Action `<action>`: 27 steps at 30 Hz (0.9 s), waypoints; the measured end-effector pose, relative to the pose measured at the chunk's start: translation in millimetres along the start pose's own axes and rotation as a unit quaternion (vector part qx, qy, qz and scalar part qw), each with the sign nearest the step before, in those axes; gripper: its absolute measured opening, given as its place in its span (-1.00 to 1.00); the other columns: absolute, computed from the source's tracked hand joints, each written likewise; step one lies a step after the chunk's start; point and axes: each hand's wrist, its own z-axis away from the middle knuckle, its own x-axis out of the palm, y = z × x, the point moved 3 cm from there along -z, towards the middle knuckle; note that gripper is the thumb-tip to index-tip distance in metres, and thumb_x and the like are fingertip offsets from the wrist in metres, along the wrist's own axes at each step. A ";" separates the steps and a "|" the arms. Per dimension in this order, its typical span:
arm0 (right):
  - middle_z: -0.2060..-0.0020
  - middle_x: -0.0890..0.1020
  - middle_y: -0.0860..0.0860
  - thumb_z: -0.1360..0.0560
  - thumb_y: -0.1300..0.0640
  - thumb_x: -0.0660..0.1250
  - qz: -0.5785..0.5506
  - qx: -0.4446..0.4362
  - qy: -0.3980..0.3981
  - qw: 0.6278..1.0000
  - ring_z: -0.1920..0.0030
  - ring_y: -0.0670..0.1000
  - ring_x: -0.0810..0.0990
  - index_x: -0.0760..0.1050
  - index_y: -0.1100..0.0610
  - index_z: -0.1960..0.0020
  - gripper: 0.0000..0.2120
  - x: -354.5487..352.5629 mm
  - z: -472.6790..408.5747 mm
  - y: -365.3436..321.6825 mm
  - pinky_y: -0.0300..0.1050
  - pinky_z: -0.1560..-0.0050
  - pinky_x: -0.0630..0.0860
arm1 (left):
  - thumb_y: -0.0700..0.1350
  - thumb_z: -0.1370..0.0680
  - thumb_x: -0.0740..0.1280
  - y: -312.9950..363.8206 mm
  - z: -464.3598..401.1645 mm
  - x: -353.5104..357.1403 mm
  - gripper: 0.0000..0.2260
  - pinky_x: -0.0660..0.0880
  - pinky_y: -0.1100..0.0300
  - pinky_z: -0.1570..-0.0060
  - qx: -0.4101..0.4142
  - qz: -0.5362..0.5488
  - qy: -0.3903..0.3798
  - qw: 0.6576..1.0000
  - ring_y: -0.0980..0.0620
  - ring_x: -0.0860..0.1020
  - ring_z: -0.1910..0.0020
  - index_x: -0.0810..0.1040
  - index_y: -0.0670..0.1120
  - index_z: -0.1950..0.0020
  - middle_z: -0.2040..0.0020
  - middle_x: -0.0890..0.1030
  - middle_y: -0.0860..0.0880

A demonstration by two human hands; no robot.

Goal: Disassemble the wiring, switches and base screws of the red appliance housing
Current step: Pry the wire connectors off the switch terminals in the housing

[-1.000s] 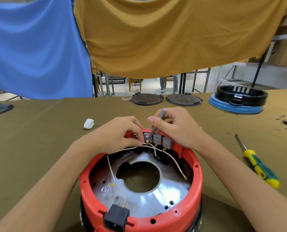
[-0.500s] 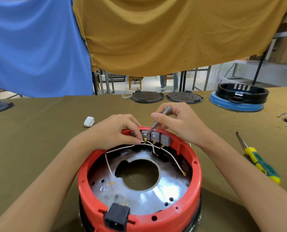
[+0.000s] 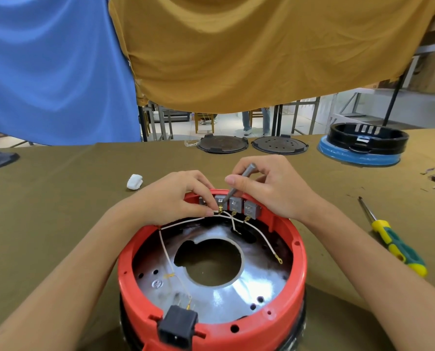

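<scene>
Tool unmoved; R fingers pinch above switches.

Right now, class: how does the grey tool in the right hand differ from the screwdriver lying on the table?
The grey tool is plain grey; the screwdriver has a yellow-and-green handle. The grey tool is pinched in the right hand, tilted, its tip at the grey switches; the screwdriver lies flat and untouched on the table. The grey tool looks shorter. Both are slim.
</scene>
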 end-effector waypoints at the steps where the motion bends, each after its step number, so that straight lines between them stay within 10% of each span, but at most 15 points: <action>1: 0.31 0.66 -0.03 -0.56 0.02 0.40 -0.001 -0.003 -0.001 1.000 0.33 0.02 0.60 0.63 0.06 0.18 -0.82 0.5 -0.1 -0.3 0.00 0.31 0.51 | 0.02 -0.47 0.50 0.2 -0.1 0.1 -0.87 0.40 0.21 -0.19 0.001 0.001 0.001 1.000 0.31 0.49 -0.06 0.69 0.29 0.11 -0.09 0.51 0.25; 8: 0.35 0.66 -0.05 -0.56 0.05 0.41 -0.003 0.008 0.001 1.000 0.35 -0.15 0.57 0.63 0.09 0.20 -0.81 3.2 -1.5 -0.4 -0.34 0.28 0.40 | 0.01 -0.47 0.50 0.2 0.8 0.3 -0.87 0.40 0.21 -0.18 0.002 0.001 0.005 1.000 0.31 0.50 -0.06 0.69 0.28 0.12 -0.08 0.51 0.25; 14: 0.32 0.70 0.04 -0.58 0.07 0.37 -0.043 0.057 0.009 0.997 0.27 -0.03 0.70 0.62 0.14 0.19 -0.78 6.5 -2.6 0.5 0.05 0.08 0.62 | -0.01 -0.46 0.51 1.3 0.8 0.6 -0.87 0.41 0.21 -0.19 0.006 0.005 0.009 1.000 0.28 0.52 -0.06 0.70 0.26 0.12 -0.07 0.52 0.21; 27: 0.33 0.68 -0.01 -0.57 0.02 0.37 0.016 0.007 0.021 1.000 0.27 0.03 0.67 0.62 0.10 0.18 -0.79 5.3 0.1 -5.2 0.15 0.18 0.58 | -0.03 -0.47 0.50 3.8 1.2 0.7 -0.84 0.40 0.22 -0.18 0.008 0.018 0.009 1.000 0.23 0.52 -0.06 0.68 0.28 0.13 -0.07 0.52 0.18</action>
